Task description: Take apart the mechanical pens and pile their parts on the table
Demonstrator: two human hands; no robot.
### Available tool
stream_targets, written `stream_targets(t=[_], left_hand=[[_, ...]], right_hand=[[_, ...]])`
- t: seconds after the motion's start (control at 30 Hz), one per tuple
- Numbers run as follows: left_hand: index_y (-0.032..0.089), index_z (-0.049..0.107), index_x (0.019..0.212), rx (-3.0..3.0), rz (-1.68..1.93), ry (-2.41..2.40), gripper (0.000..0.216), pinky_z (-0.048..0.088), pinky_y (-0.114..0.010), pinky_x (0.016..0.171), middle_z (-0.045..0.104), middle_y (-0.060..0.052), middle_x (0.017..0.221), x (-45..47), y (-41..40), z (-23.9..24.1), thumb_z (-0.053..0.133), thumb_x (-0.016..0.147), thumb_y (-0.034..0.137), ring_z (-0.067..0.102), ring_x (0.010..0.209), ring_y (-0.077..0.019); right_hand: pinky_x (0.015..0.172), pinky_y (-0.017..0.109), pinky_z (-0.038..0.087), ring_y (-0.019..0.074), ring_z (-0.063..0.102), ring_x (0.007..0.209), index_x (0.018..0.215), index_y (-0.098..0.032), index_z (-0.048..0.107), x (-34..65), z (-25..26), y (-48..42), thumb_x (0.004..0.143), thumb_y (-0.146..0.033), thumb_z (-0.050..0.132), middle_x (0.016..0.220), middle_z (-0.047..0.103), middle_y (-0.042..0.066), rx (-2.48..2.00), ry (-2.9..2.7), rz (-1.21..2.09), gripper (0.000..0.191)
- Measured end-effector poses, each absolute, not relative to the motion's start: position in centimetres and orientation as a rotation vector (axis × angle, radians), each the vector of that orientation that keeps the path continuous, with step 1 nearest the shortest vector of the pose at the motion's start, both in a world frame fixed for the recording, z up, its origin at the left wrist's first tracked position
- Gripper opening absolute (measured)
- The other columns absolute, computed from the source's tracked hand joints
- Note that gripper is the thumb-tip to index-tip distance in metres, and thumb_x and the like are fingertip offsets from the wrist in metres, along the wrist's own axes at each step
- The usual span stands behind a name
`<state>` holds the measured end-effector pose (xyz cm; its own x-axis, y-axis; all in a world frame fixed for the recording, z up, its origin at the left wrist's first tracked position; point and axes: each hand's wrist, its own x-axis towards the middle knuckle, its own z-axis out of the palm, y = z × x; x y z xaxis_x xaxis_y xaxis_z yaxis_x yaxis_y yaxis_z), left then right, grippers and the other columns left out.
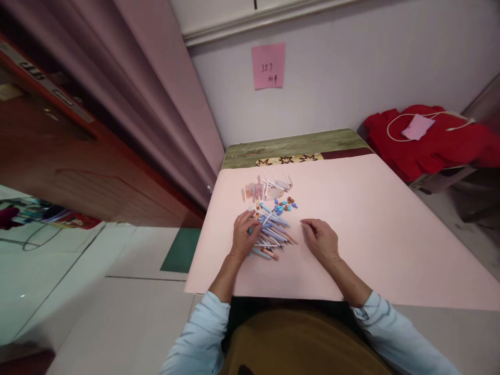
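My left hand (245,233) rests at the left side of a heap of pen parts, its fingers curled over them. A thin white stick (267,216) shows at its fingertips; I cannot tell whether it is gripped. The heap holds several blue, lilac and pinkish pen barrels (279,229) with dark tips. To the right of it, my right hand (322,239) hovers low over the table with thumb and forefinger pinched together; what is between them is too small to make out. Small blue and brown caps (283,207) lie just beyond the heap.
Clear pinkish tubes (253,190) and transparent bags with thin sticks (279,186) lie farther back on the pink table cover (371,234). A red cloth (429,140) with a white cable is at the right. A wooden door (97,156) and curtain stand left; a pink note (269,66) hangs on the wall.
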<state>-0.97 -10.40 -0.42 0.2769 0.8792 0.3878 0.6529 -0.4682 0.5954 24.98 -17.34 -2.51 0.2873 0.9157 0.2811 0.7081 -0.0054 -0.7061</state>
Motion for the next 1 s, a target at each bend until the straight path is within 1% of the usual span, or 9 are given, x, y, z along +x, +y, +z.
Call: stream_targets(t=[0.2, 0.33, 0.4, 0.5, 0.6, 0.67, 0.77, 0.9, 1.0], left_hand=[[0.023, 0.071, 0.086, 2.22, 0.932, 1.343, 0.012, 0.039, -0.045, 0.107, 0.063, -0.007, 0.125, -0.9, -10.4, 0.1, 0.059, 0.084, 0.025, 0.053, 0.122, -0.022], [0.023, 0.07, 0.084, 2.219, 0.938, 1.273, 0.014, 0.039, -0.046, 0.108, 0.063, -0.007, 0.128, -0.9, -10.8, 0.8, 0.058, 0.086, 0.029, 0.053, 0.123, -0.0228], [0.023, 0.071, 0.089, 2.169, 0.962, 1.275, 0.018, 0.04, -0.046, 0.108, 0.062, -0.007, 0.129, -1.2, -11.2, 1.1, 0.056, 0.088, 0.032, 0.054, 0.123, -0.0232], [0.023, 0.07, 0.105, 2.043, 1.046, 1.331, 0.026, 0.041, -0.045, 0.108, 0.06, -0.008, 0.132, -1.9, -12.0, 1.1, 0.051, 0.092, 0.037, 0.054, 0.124, -0.0233], [0.02, 0.063, 0.12, 1.851, 1.181, 1.432, 0.037, 0.041, -0.042, 0.108, 0.059, -0.01, 0.133, -2.6, -12.9, 0.2, 0.044, 0.095, 0.041, 0.053, 0.126, -0.0229], [0.018, 0.059, 0.125, 1.704, 1.244, 1.519, 0.043, 0.042, -0.039, 0.106, 0.06, -0.011, 0.131, -2.9, -13.4, -0.6, 0.039, 0.097, 0.043, 0.055, 0.124, -0.0223], [0.017, 0.056, 0.127, 1.569, 1.279, 1.608, 0.046, 0.045, -0.038, 0.103, 0.063, -0.012, 0.126, -2.8, -13.7, -1.7, 0.035, 0.098, 0.045, 0.057, 0.119, -0.0219], [0.017, 0.057, 0.125, 1.647, 1.235, 1.659, 0.044, 0.041, -0.041, 0.107, 0.062, -0.012, 0.127, -2.3, -13.6, -2.1, 0.037, 0.097, 0.045, 0.055, 0.122, -0.0229], [0.018, 0.055, 0.127, 1.724, 1.201, 1.676, 0.044, 0.04, -0.041, 0.108, 0.06, -0.012, 0.129, -2.2, -13.5, -2.1, 0.039, 0.096, 0.045, 0.055, 0.122, -0.0228]], right_hand=[[0.08, 0.034, 0.046, 0.0217, 0.063, 0.091, 0.099, -0.024, 0.071, 25.0, -2.2, -17.3, 0.091, -0.035, 0.046, 0.097, 0.072, 0.005, -1.775, -1.475, 0.34, 0.029], [0.08, 0.034, 0.047, 0.0215, 0.063, 0.091, 0.098, -0.025, 0.071, 25.0, -2.1, -17.1, 0.091, -0.034, 0.046, 0.096, 0.073, 0.004, -1.777, -1.477, 0.337, 0.028], [0.08, 0.034, 0.047, 0.0217, 0.063, 0.09, 0.098, -0.025, 0.071, 24.9, -2.2, -17.2, 0.09, -0.034, 0.046, 0.095, 0.073, 0.004, -1.783, -1.471, 0.333, 0.028], [0.081, 0.035, 0.048, 0.0222, 0.063, 0.09, 0.098, -0.024, 0.071, 24.8, -2.3, -17.3, 0.09, -0.035, 0.045, 0.096, 0.073, 0.005, -1.781, -1.441, 0.338, 0.029], [0.079, 0.034, 0.048, 0.0218, 0.064, 0.089, 0.103, -0.024, 0.071, 25.1, -2.1, -17.0, 0.089, -0.036, 0.046, 0.097, 0.072, 0.005, -1.797, -1.388, 0.371, 0.031], [0.077, 0.034, 0.049, 0.0213, 0.065, 0.086, 0.106, -0.024, 0.07, 25.6, -1.7, -15.9, 0.086, -0.038, 0.049, 0.098, 0.072, 0.005, -1.843, -1.36, 0.443, 0.032], [0.075, 0.032, 0.049, 0.0209, 0.067, 0.083, 0.105, -0.022, 0.071, 26.5, -1.1, -12.9, 0.083, -0.039, 0.054, 0.097, 0.073, 0.006, -1.906, -1.357, 0.65, 0.033], [0.072, 0.033, 0.048, 0.0241, 0.067, 0.083, 0.101, -0.018, 0.073, 26.1, -0.6, -8.8, 0.08, -0.038, 0.058, 0.093, 0.074, 0.01, -1.934, -1.392, 0.645, 0.033], [0.069, 0.031, 0.047, 0.0229, 0.066, 0.081, 0.098, -0.019, 0.074, 24.8, -0.7, -7.2, 0.079, -0.036, 0.059, 0.089, 0.073, 0.009, -1.911, -1.446, 0.632, 0.03]])
